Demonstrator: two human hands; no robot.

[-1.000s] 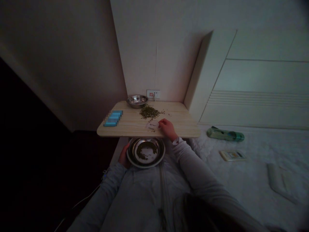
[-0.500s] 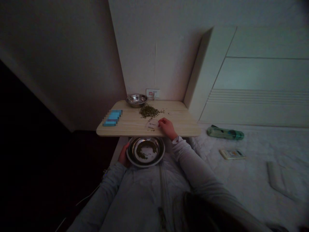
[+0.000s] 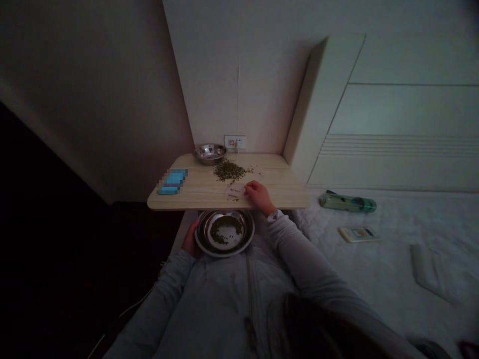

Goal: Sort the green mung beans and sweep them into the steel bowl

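Observation:
My left hand [image 3: 190,241] grips the left rim of a steel bowl [image 3: 245,244], held just below the table's front edge. Small green beans [image 3: 220,234] lie in a curved band over its bottom. Above the table's front part, my right hand [image 3: 259,196] is closed in a pinch on the right edge of a clear round piece [image 3: 233,191] with dark marks, perhaps a plastic lid. A few beans lie by this piece. Behind it a pile of green beans [image 3: 229,171] is spread on the wooden table [image 3: 198,192].
A second steel bowl [image 3: 210,154] stands at the table's back left. A blurred-out blue item [image 3: 172,181] lies at the left end. On the bed [image 3: 389,269] to the right are a green bottle [image 3: 347,202] and a phone [image 3: 359,234]. A wall socket [image 3: 235,142] sits behind the table.
The whole view has shifted slightly, with things a little further up and left. Both hands keep their holds, and the beans look much the same.

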